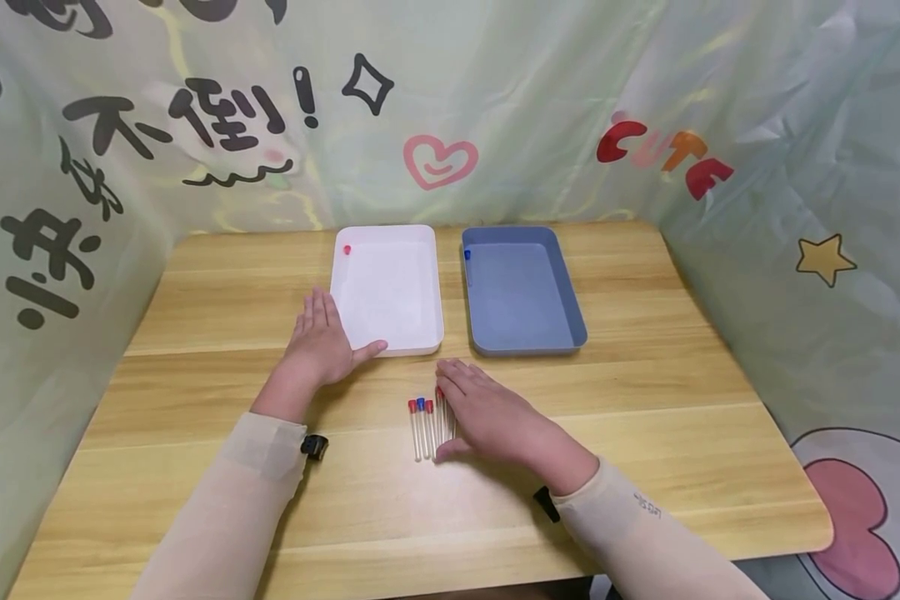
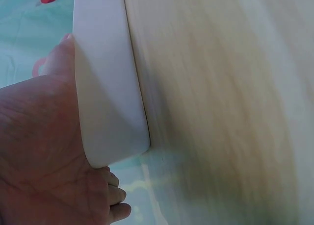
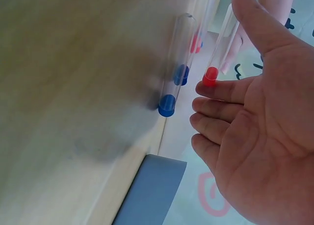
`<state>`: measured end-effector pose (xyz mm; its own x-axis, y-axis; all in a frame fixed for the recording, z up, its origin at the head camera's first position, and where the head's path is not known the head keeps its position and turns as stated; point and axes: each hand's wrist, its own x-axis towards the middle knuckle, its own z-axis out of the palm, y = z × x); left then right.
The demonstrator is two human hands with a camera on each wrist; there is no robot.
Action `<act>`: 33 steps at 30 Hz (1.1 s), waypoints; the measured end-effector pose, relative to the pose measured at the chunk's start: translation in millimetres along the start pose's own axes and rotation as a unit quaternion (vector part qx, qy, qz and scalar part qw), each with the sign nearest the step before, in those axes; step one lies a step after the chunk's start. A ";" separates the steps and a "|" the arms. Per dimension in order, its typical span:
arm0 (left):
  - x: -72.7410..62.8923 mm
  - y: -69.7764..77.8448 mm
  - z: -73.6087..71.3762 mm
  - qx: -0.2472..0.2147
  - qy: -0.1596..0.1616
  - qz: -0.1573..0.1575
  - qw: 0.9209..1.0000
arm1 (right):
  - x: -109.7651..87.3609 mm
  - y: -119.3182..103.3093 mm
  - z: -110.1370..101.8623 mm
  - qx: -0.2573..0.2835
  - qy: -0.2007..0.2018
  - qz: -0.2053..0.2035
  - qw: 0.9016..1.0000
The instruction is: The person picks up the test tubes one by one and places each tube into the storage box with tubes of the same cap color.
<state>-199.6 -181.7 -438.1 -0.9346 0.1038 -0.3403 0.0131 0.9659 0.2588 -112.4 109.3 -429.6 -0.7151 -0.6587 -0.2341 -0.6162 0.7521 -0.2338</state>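
Note:
My right hand (image 1: 491, 417) pinches a clear test tube with a red cap (image 3: 210, 76) lengthwise, index finger at the cap and thumb near the other end. Several more test tubes (image 1: 422, 429) with red and blue caps lie side by side on the table, some hidden under this hand. In the right wrist view, a blue-capped tube (image 3: 167, 105) lies below the held one. My left hand (image 1: 318, 346) rests against the near left corner of the white tray (image 1: 390, 343), fingers straight along its side and thumb over the front rim (image 2: 105, 78).
A red-capped tube (image 1: 347, 249) lies at the white tray's left side. The blue-grey tray (image 1: 528, 346) stands to its right, with a blue-capped tube (image 1: 467, 255) along its left wall. Printed cloth (image 1: 525, 117) hangs behind the wooden table (image 1: 645, 400).

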 end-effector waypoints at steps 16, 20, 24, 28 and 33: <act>-0.7 -0.7 0.7 0.000 0.010 0.002 1.000 | 6.2 0.6 -8.5 0.000 0.018 -0.011 1.000; 0.5 -1.4 1.8 0.001 0.010 0.004 1.000 | 8.3 0.4 -10.3 -0.005 0.019 -0.012 1.000; -0.2 -0.7 1.8 0.004 0.013 0.006 1.000 | 11.1 0.0 -13.2 -0.006 0.019 -0.011 1.000; -0.9 -0.5 2.0 0.005 0.014 0.004 1.000 | 14.7 -0.5 -16.3 -0.018 0.023 -0.017 0.999; -1.9 -0.1 1.8 0.003 0.016 0.003 1.000 | 18.6 0.2 -20.4 -0.019 0.030 -0.019 0.999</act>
<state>-197.2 -181.5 -439.1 -0.9456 0.1013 -0.3091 0.0200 0.9666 0.2555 -132.5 97.7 -414.8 -0.7095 -0.6843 -0.1680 -0.6538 0.7283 -0.2051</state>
